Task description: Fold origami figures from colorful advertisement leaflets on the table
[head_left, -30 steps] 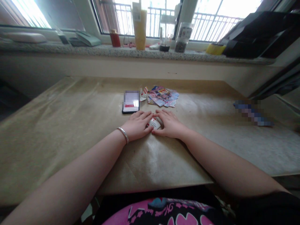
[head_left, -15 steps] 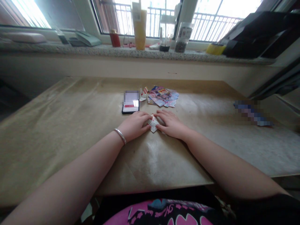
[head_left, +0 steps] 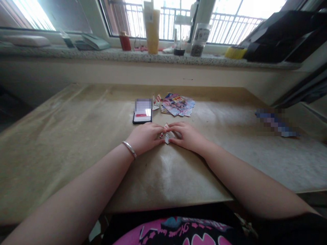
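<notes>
The folded white paper lies between both hands, fingers and thumbs gripping it: the left hand at nine o'clock, the right hand at three.

The head view faces forward and down from above the near edge of the tabletop, taking in the windowsill beyond.

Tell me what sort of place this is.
Probably a room in a home, though I can't be certain: a broad table stands below a window, the speckled sill holds assorted household-looking containers, and a railing shows outside.
</notes>
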The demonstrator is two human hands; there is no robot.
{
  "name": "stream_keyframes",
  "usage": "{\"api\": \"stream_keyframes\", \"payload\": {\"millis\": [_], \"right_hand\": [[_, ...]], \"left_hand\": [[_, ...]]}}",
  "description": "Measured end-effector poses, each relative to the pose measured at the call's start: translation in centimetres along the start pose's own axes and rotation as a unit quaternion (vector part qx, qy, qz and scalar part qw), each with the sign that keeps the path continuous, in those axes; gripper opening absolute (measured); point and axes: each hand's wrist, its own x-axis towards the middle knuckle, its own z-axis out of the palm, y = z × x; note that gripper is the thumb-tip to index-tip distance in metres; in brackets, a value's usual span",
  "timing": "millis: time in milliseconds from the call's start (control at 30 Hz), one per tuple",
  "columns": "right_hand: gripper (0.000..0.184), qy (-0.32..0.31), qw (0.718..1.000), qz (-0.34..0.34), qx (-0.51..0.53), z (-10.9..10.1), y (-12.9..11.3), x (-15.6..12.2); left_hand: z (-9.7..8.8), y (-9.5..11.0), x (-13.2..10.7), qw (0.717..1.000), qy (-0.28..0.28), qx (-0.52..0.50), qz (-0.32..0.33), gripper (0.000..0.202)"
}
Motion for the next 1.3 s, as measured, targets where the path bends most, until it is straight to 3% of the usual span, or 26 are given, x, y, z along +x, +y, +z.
{"api": "stream_keyframes", "payload": {"millis": [233,367,633,1300], "right_hand": [[0.037,0.008,0.998,0.001,-0.056,0.1,0.0,0.5],[0.023,-0.003,0.998,-0.006,-0.07,-0.3,-0.8,0.4],[0.033,-0.024,0.994,-0.049,-0.09,-0.2,-1.0,0.3],[0.04,-0.049,0.973,0.054,-0.22,-0.1,-1.3,1.6]], "left_hand": [[1.1,0.4,0.5,0.999,0.045,0.017,-0.001,0.026],[0.8,1.1,0.3,0.999,0.021,0.04,-0.001,0.026],[0.2,1.2,-0.2,0.997,-0.028,0.046,0.047,0.03],[0.4,0.1,0.7,0.993,-0.049,0.04,0.097,0.039]]}}
